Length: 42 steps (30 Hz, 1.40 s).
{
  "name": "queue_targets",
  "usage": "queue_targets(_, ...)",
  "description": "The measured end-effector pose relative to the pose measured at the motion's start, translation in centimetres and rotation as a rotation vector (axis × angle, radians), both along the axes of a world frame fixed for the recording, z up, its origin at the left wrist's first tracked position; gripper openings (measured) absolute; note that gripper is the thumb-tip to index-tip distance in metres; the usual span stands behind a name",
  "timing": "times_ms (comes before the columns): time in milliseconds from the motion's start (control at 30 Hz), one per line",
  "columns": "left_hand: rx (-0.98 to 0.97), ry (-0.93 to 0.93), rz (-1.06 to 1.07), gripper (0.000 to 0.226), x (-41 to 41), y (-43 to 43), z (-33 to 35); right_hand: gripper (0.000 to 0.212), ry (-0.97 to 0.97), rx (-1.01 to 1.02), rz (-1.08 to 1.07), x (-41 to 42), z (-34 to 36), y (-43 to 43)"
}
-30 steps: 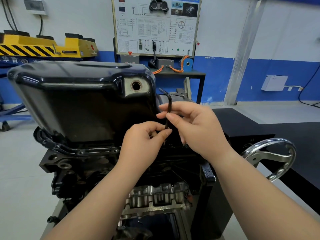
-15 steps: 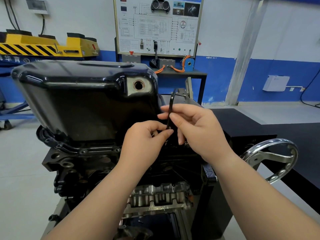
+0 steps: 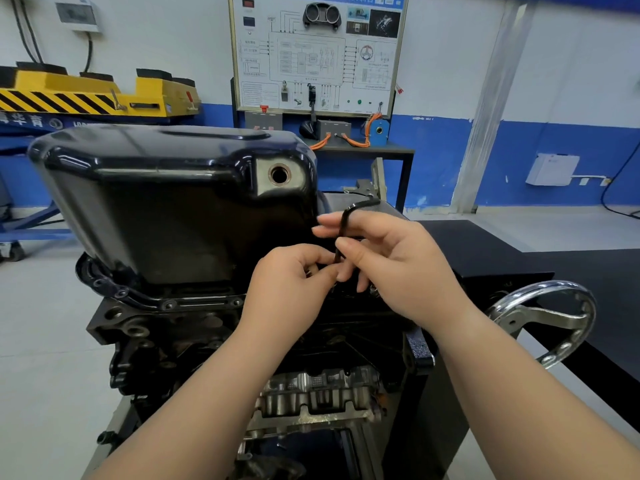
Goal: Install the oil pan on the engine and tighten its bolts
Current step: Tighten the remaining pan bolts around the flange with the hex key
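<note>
Tightening bolts: the pan (image 3: 166, 209) is sitting on the engine (image 3: 145, 327).
Left hand (image 3: 291, 285) and right hand (image 3: 398, 268) are pinching the key (image 3: 343, 223); bolts (image 3: 168, 305) left of the fingers are sitting in, tightness unclear.

Left of the left hand (image 3: 291, 285) the oil pan (image 3: 166, 209) is glossy black, its drain hole (image 3: 279, 174) ringed coppery brown. The hex key (image 3: 363, 203) between both hands is black. Below them the engine (image 3: 138, 330) is dull black above, silver-grey lower down. Right of the right hand (image 3: 412, 271) the handwheel (image 3: 540, 311) is bright chrome. Beyond the left hand, the lift (image 3: 86, 91) is yellow with black diagonal stripes; the wall (image 3: 571, 64) is white over blue.
</note>
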<state>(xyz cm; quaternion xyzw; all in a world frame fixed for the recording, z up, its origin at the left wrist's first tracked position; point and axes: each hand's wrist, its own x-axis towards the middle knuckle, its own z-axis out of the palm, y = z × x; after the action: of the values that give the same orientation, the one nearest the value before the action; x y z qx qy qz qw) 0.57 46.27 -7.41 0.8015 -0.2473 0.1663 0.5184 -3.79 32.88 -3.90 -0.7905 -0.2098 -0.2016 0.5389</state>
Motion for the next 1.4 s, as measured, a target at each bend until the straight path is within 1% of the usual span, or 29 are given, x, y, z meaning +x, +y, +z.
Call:
queue_targets(100, 0.028, -0.003, -0.016, 0.012, 0.02, 0.0, 0.16, 0.022, -0.01, 0.052, -0.048, 0.06, 0.23, 0.03)
queue_targets(167, 0.011, -0.02, -0.006, 0.013, -0.13, -0.06, 0.14, 0.017, -0.031, 0.088, -0.099, 0.21, 0.05, 0.22)
queue_targets(267, -0.04, -0.072, 0.032, 0.025, -0.23, -0.12, 0.04, 0.02, -0.042, 0.105, -0.173, 0.43, -0.19, 0.42)
queue_targets(333, -0.06, -0.078, 0.037, 0.031, -0.21, -0.08, -0.04, 0.014, -0.035, 0.081, -0.155, 0.41, -0.19, 0.38)
queue_targets(367, -0.061, -0.071, 0.03, 0.029, -0.22, -0.02, -0.07, 0.008, -0.026, 0.053, -0.109, 0.27, -0.09, 0.32)
queue_targets(467, -0.04, -0.041, 0.004, 0.018, -0.02, 0.27, 0.07, 0.027, -0.005, -0.032, -0.032, -0.06, 0.16, 0.04)
queue_targets(500, -0.029, -0.033, -0.008, 0.017, 0.07, 0.36, 0.12, 0.028, -0.009, -0.034, -0.04, -0.07, 0.26, 0.04)
queue_targets(600, -0.03, -0.032, -0.037, 0.016, 0.02, 0.39, 0.21, 0.02, -0.036, 0.036, -0.095, 0.06, 0.31, 0.31)
queue_targets(667, -0.069, -0.059, -0.029, 0.023, -0.18, 0.29, 0.2, 0.014, -0.065, 0.041, -0.157, 0.24, 0.17, 0.52)
queue_targets(733, -0.094, -0.095, -0.007, 0.031, -0.22, 0.24, 0.15, 0.018, -0.078, 0.028, -0.205, 0.38, 0.01, 0.67)
queue_targets(800, -0.104, -0.1, -0.003, 0.032, -0.18, 0.3, 0.15, 0.019, -0.069, 0.014, -0.199, 0.32, -0.05, 0.75)
queue_targets(867, -0.097, -0.073, -0.031, 0.023, -0.09, 0.4, 0.22, 0.014, -0.044, 0.014, -0.126, 0.08, 0.05, 0.61)
queue_targets(933, -0.077, -0.03, -0.055, 0.008, 0.05, 0.45, 0.4, 0.022, -0.018, 0.0, -0.061, -0.09, 0.29, 0.35)
queue_targets(967, -0.065, -0.016, -0.059, 0.004, 0.15, 0.46, 0.47, 0.025, -0.01, -0.011, -0.047, -0.1, 0.37, 0.26)
queue_targets(1033, -0.044, -0.015, -0.064, 0.003, 0.2, 0.46, 0.52, 0.024, -0.009, -0.005, -0.053, -0.05, 0.42, 0.32)
queue_targets(1100, -0.054, -0.034, -0.071, 0.002, 0.01, 0.45, 0.57, 0.018, -0.027, 0.044, -0.093, 0.08, 0.33, 0.52)
queue_targets(1200, -0.093, -0.069, -0.055, 0.014, -0.17, 0.41, 0.54, 0.013, -0.038, 0.082, -0.158, 0.3, 0.08, 0.73)
queue_targets(1233, -0.099, -0.08, -0.042, 0.017, -0.12, 0.35, 0.49, 0.014, -0.043, 0.077, -0.171, 0.37, 0.01, 0.77)
queue_targets(1300, -0.11, -0.088, -0.02, 0.022, -0.02, 0.25, 0.34, 0.023, -0.062, 0.06, -0.19, 0.43, -0.15, 0.83)
queue_targets(1333, -0.112, -0.086, -0.021, 0.023, -0.02, 0.23, 0.26, 0.023, -0.064, 0.058, -0.182, 0.35, -0.12, 0.86)
queue_targets(1400, -0.113, -0.073, -0.043, 0.025, -0.08, 0.26, 0.19, 0.018, -0.044, 0.058, -0.11, 0.08, 0.09, 0.82)
